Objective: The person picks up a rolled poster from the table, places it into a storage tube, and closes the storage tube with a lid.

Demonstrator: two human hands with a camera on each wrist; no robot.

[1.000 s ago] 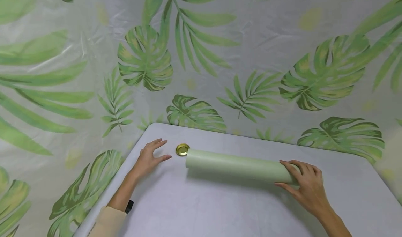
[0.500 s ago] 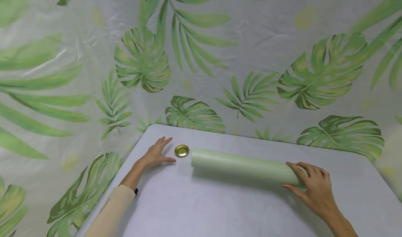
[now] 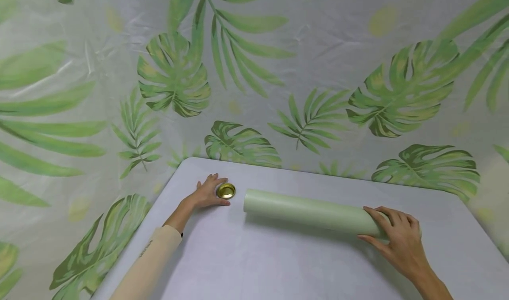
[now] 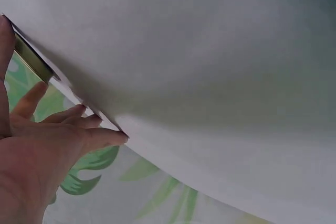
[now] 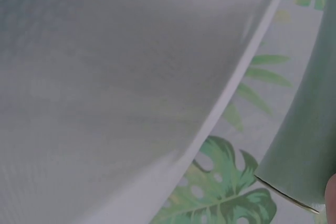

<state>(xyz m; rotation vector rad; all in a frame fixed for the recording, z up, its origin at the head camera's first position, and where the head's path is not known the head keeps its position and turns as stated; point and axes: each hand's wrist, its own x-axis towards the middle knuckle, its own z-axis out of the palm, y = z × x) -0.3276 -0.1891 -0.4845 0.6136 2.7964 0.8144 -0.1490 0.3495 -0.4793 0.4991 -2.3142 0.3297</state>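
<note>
In the head view, a small round gold lid (image 3: 226,191) lies near the white table's far left corner. My left hand (image 3: 207,193) holds it between thumb and forefinger from the left; the left wrist view shows the lid (image 4: 32,59) edge-on between those fingertips, the other fingers spread on the table. My right hand (image 3: 397,236) grips the right end of a long pale green tube (image 3: 306,209) from above. The tube lies on its side, its left end a short gap from the lid. In the right wrist view the tube (image 5: 299,145) shows a thin gold rim at one end.
The white tabletop (image 3: 270,264) has rounded far corners. Beyond it hangs or stands a grey sheet (image 3: 246,101) printed with green leaves, meeting the table's far and left edges.
My left hand has moved right to the gold lid, its thumb and fingers now around it. The tube, in my right hand, has shifted slightly right, away from the lid.
</note>
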